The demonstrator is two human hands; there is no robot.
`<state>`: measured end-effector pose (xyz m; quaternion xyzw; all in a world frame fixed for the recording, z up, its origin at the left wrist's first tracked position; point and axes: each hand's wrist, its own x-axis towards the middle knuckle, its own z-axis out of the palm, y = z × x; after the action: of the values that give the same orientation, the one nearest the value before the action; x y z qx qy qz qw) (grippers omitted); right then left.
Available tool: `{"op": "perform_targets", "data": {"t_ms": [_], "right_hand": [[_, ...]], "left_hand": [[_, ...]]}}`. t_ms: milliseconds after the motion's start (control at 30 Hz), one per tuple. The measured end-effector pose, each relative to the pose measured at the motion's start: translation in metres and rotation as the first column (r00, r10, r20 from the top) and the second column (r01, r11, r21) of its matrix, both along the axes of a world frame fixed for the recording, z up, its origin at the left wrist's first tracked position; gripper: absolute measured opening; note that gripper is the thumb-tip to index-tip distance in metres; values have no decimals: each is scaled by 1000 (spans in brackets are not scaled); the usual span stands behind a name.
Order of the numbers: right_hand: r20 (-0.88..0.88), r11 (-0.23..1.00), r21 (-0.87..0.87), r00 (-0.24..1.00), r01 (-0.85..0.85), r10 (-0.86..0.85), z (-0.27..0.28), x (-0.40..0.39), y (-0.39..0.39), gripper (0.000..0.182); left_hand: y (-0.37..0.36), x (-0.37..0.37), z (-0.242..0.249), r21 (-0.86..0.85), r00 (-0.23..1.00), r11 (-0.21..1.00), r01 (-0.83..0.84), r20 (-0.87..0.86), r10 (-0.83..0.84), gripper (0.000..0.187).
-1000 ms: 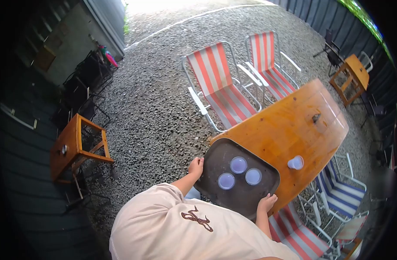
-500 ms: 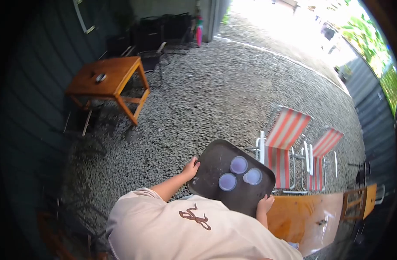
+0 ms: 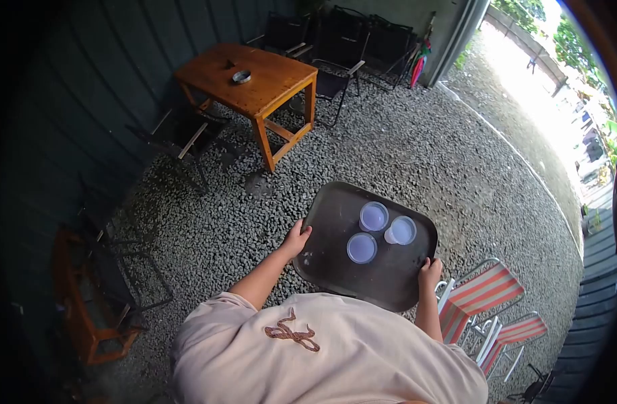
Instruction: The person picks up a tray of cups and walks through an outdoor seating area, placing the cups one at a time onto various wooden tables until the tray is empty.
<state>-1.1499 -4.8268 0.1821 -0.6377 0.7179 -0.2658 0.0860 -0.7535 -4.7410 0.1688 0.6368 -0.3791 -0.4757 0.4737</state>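
Note:
A dark serving tray (image 3: 335, 276) is held out in front of my body, over the gravel. My left hand (image 3: 296, 240) grips its left edge, thumb on top, the other fingers hidden below. On the opposite side, my right hand (image 3: 429, 273) is closed around the right edge. Three clear plastic cups with a pale purple drink stand grouped on the tray: one at the back (image 3: 374, 216), one at the right (image 3: 401, 231) and one nearer me (image 3: 361, 248). All are upright.
Ahead to the left is a wooden table (image 3: 255, 87) with an ashtray (image 3: 241, 77), black chairs (image 3: 339, 47) around it. Striped folding chairs (image 3: 483, 293) stand close on my right. A wooden piece of furniture (image 3: 86, 303) is at lower left. Gravel (image 3: 403, 148) covers the ground.
My view has swung left, so the wooden table appears nearer and further right. The striped chairs have shifted towards the lower right. Both hands still hold the tray with the cups.

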Motion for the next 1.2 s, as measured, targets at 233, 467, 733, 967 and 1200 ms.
{"op": "perform_targets", "data": {"t_ms": [233,467,733,967,1200], "right_hand": [[51,978,-2,976,-210,210,8,85,-188,19],[106,913,-53,907,-404,407,42,190,-356,18],[59,821,-4,820,-571,570,39,302,-481,18],[74,766,38,767,-641,638,17,431,-578,20],[29,750,-32,750,-660,661,-12,569,-678,21]], "left_hand": [[-101,58,-19,34,974,975,-219,-58,220,31],[-202,104,28,-32,862,862,-506,-24,506,31],[-265,163,42,90,720,737,-670,-164,674,36],[-341,291,0,62,660,663,-746,-61,749,37],[-443,405,-17,-2,535,535,-845,-41,844,23]]}}
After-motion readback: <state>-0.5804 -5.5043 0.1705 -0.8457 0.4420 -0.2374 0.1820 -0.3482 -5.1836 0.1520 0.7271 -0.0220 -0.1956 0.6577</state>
